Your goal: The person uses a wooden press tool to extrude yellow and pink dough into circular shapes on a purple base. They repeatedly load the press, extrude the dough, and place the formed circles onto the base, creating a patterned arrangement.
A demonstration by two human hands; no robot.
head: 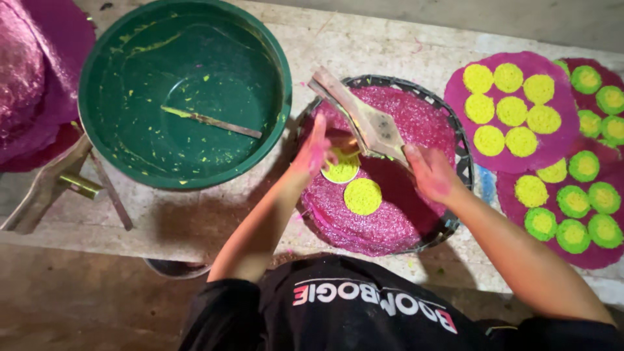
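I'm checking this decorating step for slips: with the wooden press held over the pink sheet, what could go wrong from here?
The left hand is close under the tilted wooden press, so fingers might get pinched. The fresh yellow disc lies near the finished yellow disc and could smear or overlap it. Pink dye on the right hand may stain the yellow.

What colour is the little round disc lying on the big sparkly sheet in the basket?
Yellow. The round disc shows best in the head view, on the pink sheet.

Green basin [184, 97], finished dotted sheets [513, 110]
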